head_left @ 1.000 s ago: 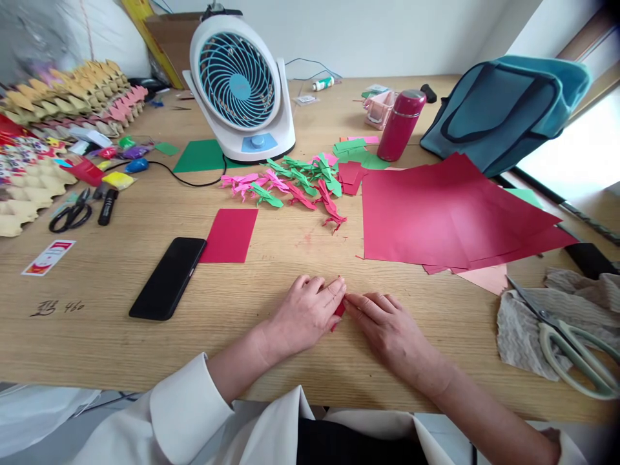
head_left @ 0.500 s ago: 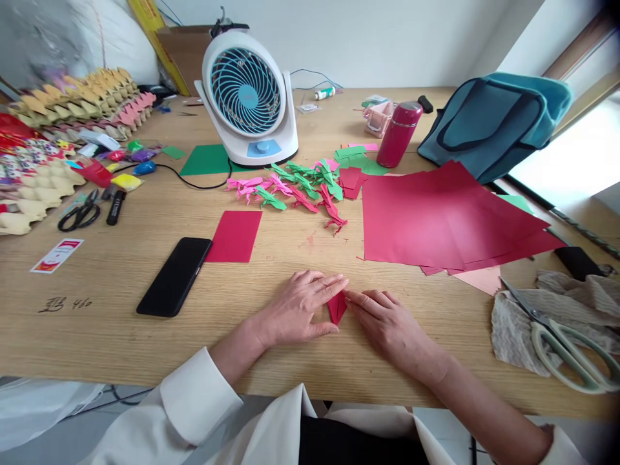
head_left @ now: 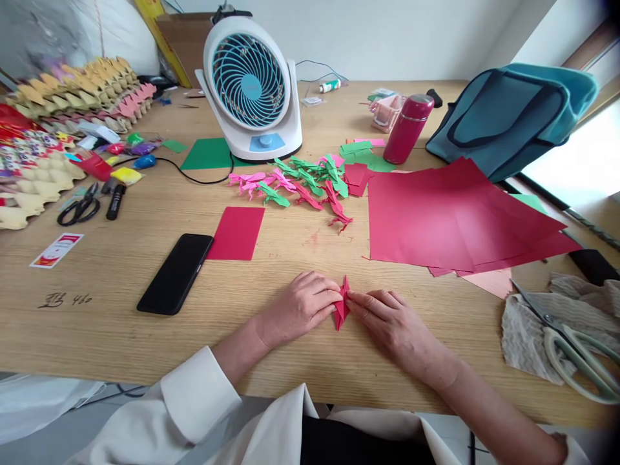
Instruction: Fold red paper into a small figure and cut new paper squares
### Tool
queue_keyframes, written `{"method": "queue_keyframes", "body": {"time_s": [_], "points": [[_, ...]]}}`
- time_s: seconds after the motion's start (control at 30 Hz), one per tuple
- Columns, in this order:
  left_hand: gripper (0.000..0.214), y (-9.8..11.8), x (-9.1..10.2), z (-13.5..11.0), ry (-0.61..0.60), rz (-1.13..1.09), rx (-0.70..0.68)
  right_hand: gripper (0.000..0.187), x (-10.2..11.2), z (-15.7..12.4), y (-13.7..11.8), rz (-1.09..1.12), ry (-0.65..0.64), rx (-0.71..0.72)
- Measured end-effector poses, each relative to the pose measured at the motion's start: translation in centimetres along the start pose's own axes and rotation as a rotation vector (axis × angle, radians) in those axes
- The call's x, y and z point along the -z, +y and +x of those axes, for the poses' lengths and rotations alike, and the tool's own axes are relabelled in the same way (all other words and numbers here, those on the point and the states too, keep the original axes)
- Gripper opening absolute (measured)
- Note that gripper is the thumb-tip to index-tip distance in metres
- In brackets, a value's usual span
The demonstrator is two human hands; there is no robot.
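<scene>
A small piece of folded red paper (head_left: 341, 316) lies on the table in front of me, long and narrow with a pointed tip at each end. From the left, my left hand (head_left: 299, 305) grips its edge with the fingers drawn together. My right hand (head_left: 394, 328) closes on the opposite edge, its thumb partly hidden beneath the fingers. The fingertips cover the middle of the paper. Beyond the hands lies a pile of folded pink, green and red paper figures (head_left: 303, 181). A flat red paper sheet (head_left: 237, 232) is to the left of them.
A black phone (head_left: 175, 274) lies left of my hands. Large red sheets (head_left: 421, 219) spread to the right, near scissors (head_left: 571, 349) on a cloth (head_left: 526, 336). At the back stand a fan (head_left: 252, 97), a red flask (head_left: 409, 129) and a blue bag (head_left: 508, 123). Black-handled scissors (head_left: 80, 210) lie left.
My left hand has drawn its spread fingers back from over the paper and now pinches its left edge. The paper's upper tip has come into sight. The view has shifted slightly.
</scene>
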State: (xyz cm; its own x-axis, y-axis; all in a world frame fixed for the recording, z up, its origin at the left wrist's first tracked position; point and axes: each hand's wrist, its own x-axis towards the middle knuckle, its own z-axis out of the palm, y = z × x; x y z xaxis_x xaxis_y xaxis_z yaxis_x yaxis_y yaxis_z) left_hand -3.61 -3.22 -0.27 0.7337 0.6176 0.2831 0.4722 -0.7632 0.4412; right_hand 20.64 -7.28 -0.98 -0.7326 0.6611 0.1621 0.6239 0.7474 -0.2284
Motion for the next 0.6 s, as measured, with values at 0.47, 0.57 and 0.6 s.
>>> {"method": "queue_keyframes", "body": {"time_s": [0.47, 0.57, 0.6], "points": [[0.015, -0.6, -0.1, 1.5, -0.022, -0.3, 0.161, 0.045, 0.1, 0.0, 0.0, 0.028, 0.004, 0.006], [0.012, -0.4, 0.2, 2.0, -0.052, -0.314, 0.206, 0.047, 0.1, 0.0, 0.0, 0.036, 0.01, -0.004], [0.011, -0.3, 0.2, 2.1, -0.058, -0.329, 0.226, 0.047, 0.1, 0.0, 0.0, 0.038, 0.012, -0.007]]}}
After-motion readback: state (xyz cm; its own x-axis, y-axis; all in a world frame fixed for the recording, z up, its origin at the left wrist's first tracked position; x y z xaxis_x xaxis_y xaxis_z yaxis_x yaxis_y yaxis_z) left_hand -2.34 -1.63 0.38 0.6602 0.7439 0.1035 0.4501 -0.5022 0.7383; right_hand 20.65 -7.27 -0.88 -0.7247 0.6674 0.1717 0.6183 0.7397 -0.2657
